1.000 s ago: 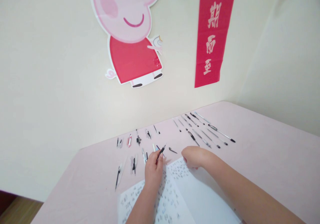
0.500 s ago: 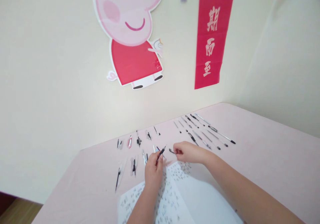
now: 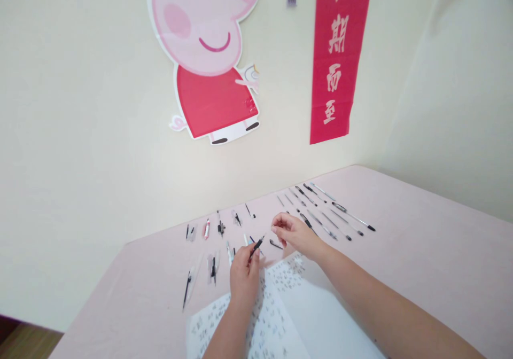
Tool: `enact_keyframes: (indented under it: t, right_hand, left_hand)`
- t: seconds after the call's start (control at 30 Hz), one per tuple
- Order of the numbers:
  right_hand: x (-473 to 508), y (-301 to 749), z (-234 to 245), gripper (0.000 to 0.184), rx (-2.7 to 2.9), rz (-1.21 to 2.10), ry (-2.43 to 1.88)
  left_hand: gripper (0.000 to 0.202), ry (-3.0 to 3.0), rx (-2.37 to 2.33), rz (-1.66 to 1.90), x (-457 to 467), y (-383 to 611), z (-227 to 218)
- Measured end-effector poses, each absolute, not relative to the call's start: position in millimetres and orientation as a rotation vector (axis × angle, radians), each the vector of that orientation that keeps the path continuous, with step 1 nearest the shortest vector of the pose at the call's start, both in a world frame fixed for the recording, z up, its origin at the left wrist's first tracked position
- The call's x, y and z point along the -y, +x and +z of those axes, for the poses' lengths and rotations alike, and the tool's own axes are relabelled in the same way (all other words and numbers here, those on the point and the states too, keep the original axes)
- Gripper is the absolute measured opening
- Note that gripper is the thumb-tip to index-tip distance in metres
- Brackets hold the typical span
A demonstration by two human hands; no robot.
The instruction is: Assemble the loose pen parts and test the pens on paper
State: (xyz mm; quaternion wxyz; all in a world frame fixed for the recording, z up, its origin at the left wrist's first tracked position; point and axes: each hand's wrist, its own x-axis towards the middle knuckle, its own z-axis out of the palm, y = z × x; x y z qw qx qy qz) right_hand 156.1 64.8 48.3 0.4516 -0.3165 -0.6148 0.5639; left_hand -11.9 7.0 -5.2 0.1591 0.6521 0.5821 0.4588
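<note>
My left hand is closed around a black pen, whose narrow end points up and to the right. Just right of that tip, my right hand is raised with thumb and fingers pinched together. Whatever may be between those fingertips is too small to make out. Below the right hand lies a black pen cap on the pink tabletop. Under my forearms are sheets of paper covered with handwriting.
Several pens and refills lie in slanting rows at the right. To the left are small groups of pen parts, among them a red-and-white piece and a black refill. A wall borders the table's far edge.
My right hand has risen slightly up and to the left, away from the black cap, uncovering more of it. My left hand still grips the pen in nearly the same place.
</note>
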Motion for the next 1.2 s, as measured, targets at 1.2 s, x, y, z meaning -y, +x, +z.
enact_keyframes:
  t: [1.2]
  right_hand:
    - [-60.5, 142.3, 34.4, 0.018, 1.543, 1.438, -0.874]
  left_hand:
    - [0.026, 1.920, -1.631, 1.286, -5.4, -10.5, 0.0]
